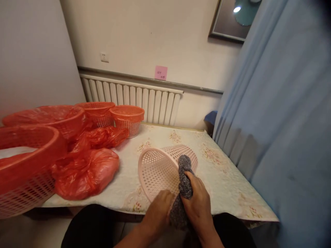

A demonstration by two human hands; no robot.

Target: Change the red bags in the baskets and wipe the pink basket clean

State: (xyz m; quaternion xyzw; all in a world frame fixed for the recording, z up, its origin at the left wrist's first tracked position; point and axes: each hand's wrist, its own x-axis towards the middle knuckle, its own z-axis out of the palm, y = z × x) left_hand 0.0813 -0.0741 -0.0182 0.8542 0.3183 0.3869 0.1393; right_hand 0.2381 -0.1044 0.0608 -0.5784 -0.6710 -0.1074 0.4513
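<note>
A pale pink perforated plastic basket (pixel 160 168) lies tipped on its side on the table, its mouth turned to the left and toward me. My left hand (pixel 159 212) is closed on the near part of its rim, with some fingers hidden inside. A dark grey speckled cloth (pixel 184 165) is bunched in my right hand (pixel 198 203), which presses it against the outside of the basket near the rim. The cloth's lower end hangs between my two hands.
At the left stand several baskets lined with red plastic bags, including a small one (pixel 129 120) and a large one (pixel 31 162). A bulging red bag (pixel 88 174) lies beside them. Behind are a white radiator (pixel 134 96) and a pink note (pixel 160 72). A blue curtain (pixel 271 113) hangs right.
</note>
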